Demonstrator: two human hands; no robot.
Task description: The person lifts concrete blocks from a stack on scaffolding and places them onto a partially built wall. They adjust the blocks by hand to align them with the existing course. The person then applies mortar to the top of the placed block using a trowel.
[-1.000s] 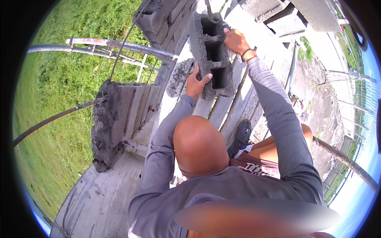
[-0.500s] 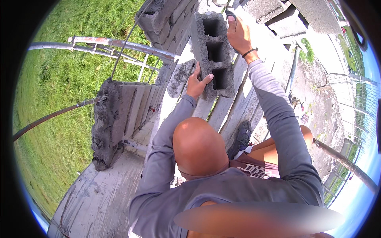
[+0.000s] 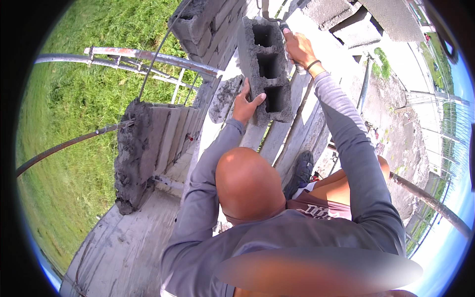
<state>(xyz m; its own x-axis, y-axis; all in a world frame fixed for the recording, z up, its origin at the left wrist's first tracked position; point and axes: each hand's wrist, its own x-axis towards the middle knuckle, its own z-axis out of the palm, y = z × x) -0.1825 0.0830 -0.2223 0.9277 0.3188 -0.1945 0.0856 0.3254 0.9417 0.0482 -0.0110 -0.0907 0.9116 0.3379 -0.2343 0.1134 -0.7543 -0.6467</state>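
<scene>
A grey hollow concrete block (image 3: 272, 82) lies in front of me, its three square cavities showing. My left hand (image 3: 246, 105) grips its near left end, thumb over the top and forefinger along the side. Beside the block's far right side, my right hand (image 3: 300, 48) is closed around the handle of what looks like a trowel (image 3: 266, 11). Its bent metal neck passes the block's far end; the blade is cut off at the upper edge. Grey mortar (image 3: 225, 101) is spread on the pale surface left of the block.
Block walls (image 3: 198, 24) rise ahead and at the left, where a mortar-covered wall end (image 3: 132, 153) stands. Rusty bars (image 3: 74, 148) and a metal pipe (image 3: 148, 54) cross over grass. Wooden planks (image 3: 277, 138) run beneath me. More hollow blocks (image 3: 358, 32) sit at the upper right.
My right hand has shifted slightly toward me and right, its tool turning so more of the metal neck shows. The left hand and block have stayed put.
</scene>
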